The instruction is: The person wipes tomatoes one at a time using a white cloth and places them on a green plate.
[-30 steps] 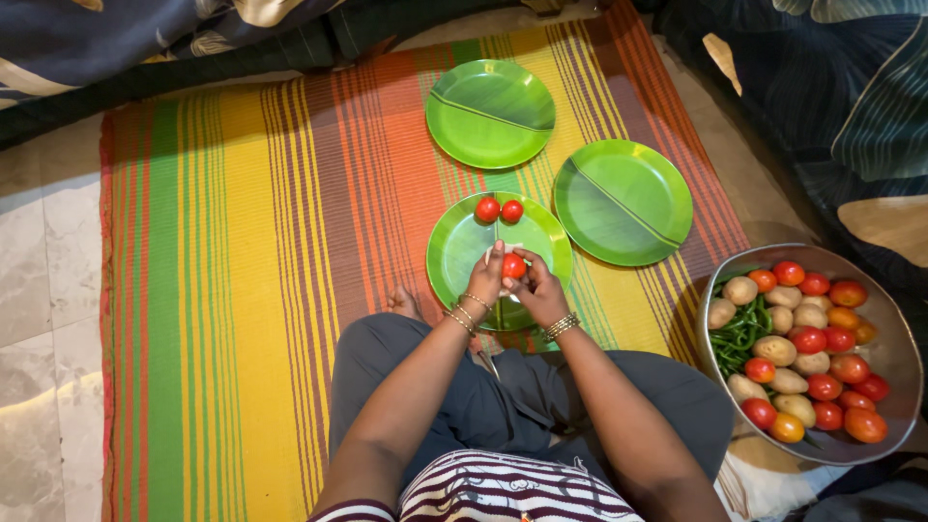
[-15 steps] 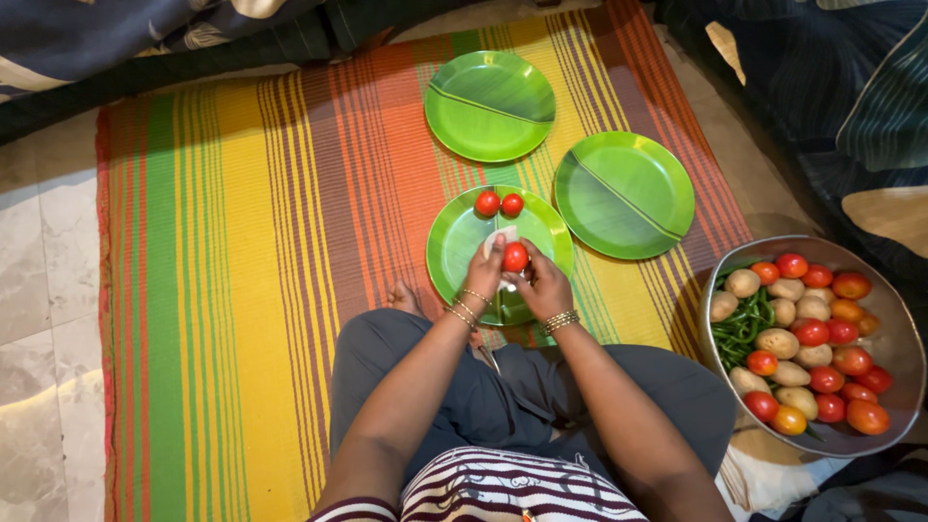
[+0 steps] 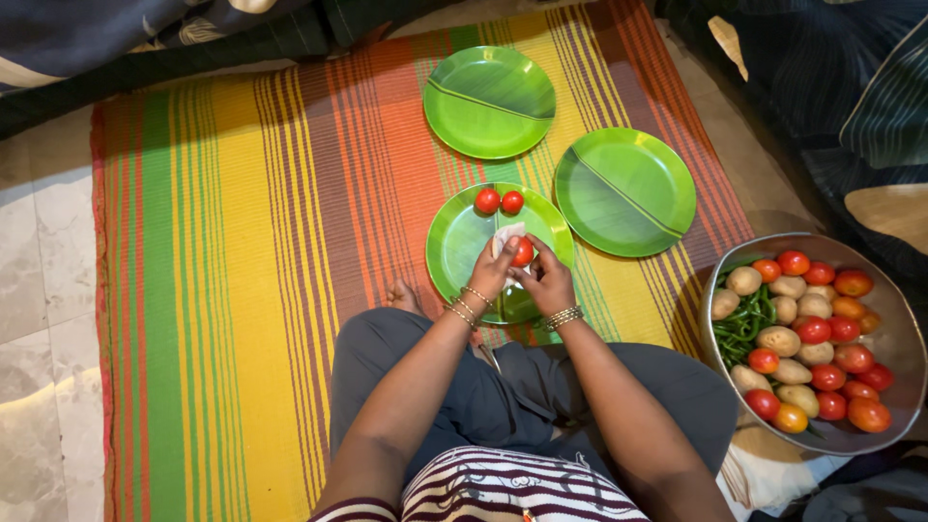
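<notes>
A striped mat (image 3: 242, 290) in orange, yellow and green covers the floor under and ahead of both hands, its far edge tucked under dark fabric. To the right of the right hand sits a metal bowl (image 3: 904, 338), its right rim near the frame edge, filled with red tomatoes, potatoes and green chillies; what lies at its bottom is hidden. Three green leaf-pattern plates lie on the mat: the far plate (image 3: 489, 101) well ahead of the hands, the right plate (image 3: 624, 191) ahead and to the right, and the near plate (image 3: 459, 251) directly under the hands, its near edge covered by them. Two loose tomatoes (image 3: 499, 201) rest on the near plate just beyond the fingertips. The left hand (image 3: 493, 275) is closed around a white cloth (image 3: 507, 235) pressed to a small red tomato (image 3: 523, 252), and the right hand (image 3: 549, 282) grips the same tomato from the other side; most of it is hidden by fingers. Both wrists wear bangles.
</notes>
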